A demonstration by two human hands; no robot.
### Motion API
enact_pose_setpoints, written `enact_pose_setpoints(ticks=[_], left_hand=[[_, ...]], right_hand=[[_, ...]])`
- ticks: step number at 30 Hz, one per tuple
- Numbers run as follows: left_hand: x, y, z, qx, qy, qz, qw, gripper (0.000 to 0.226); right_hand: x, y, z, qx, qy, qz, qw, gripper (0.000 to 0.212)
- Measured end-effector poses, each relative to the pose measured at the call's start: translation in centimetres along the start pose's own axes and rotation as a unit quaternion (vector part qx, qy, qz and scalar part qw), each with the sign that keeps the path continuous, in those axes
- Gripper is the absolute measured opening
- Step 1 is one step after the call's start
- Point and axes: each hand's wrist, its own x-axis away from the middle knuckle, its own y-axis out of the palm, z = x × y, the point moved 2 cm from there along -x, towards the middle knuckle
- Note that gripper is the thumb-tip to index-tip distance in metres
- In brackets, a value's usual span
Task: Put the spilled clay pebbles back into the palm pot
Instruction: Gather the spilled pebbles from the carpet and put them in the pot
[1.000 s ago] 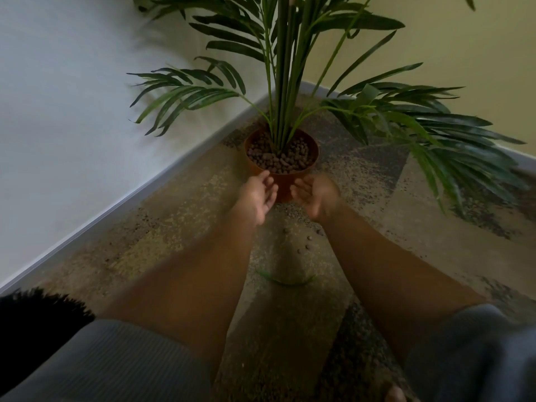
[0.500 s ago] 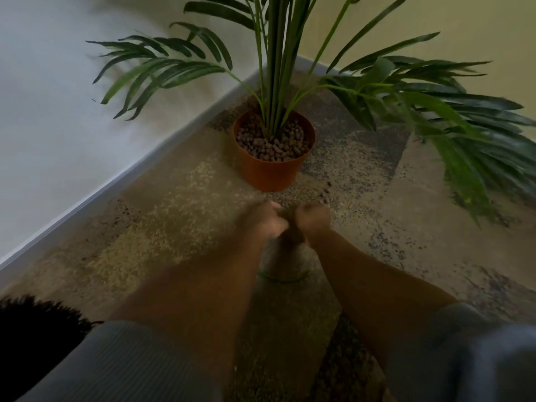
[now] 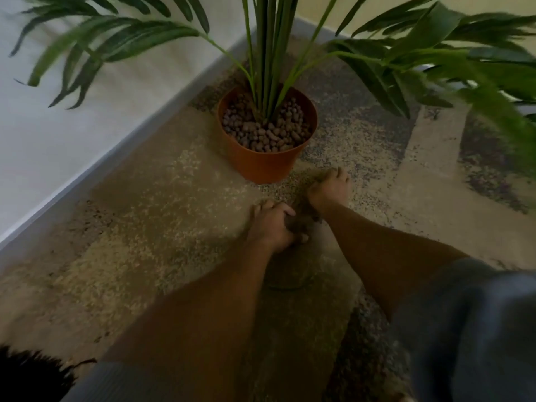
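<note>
Left hand (image 3: 272, 226) curled on mottled carpet (image 3: 145, 227), right hand (image 3: 329, 188) cupped low, grip contents unclear, plain unlabelled round terracotta-orange plastic palm pot (image 3: 262, 165) just beyond, brown clay pebbles (image 3: 266, 132) inside

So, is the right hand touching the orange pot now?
Apart. The head view shows the right hand on the carpet beside the orange pot, with a strip of carpet between them.

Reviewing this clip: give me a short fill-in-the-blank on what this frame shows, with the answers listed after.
1. The palm grows in a pot coloured ____.
2. The pot is filled with clay ____.
3. The left hand and right hand are down on the ____, in front of the pot.
4. Of the two hands, the ____ one is nearer the pot.

Answers: orange; pebbles; carpet; right
</note>
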Motion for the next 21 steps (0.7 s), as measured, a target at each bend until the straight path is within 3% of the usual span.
enact_pose_setpoints(ticks=[7,12,17,21], left_hand=[[0.3,-0.3,-0.2,-0.012,0.033,-0.005,0.999,0.063],[1.5,-0.2,0.0,-0.034,0.078,-0.015,0.996,0.052],[2.3,-0.4,0.4,-0.049,0.092,-0.036,0.994,0.037],[2.6,-0.5,0.6,-0.064,0.097,-0.052,0.992,0.03]], right_hand=[[-1.3,0.7,0.7,0.078,-0.052,0.053,0.994,0.046],[-1.4,0.4,1.1,0.036,-0.056,0.066,0.996,0.034],[-2.8,-0.8,1.2,0.023,-0.001,-0.005,1.0,0.035],[-3.1,-1.5,1.0,0.054,-0.025,-0.051,0.997,0.032]])
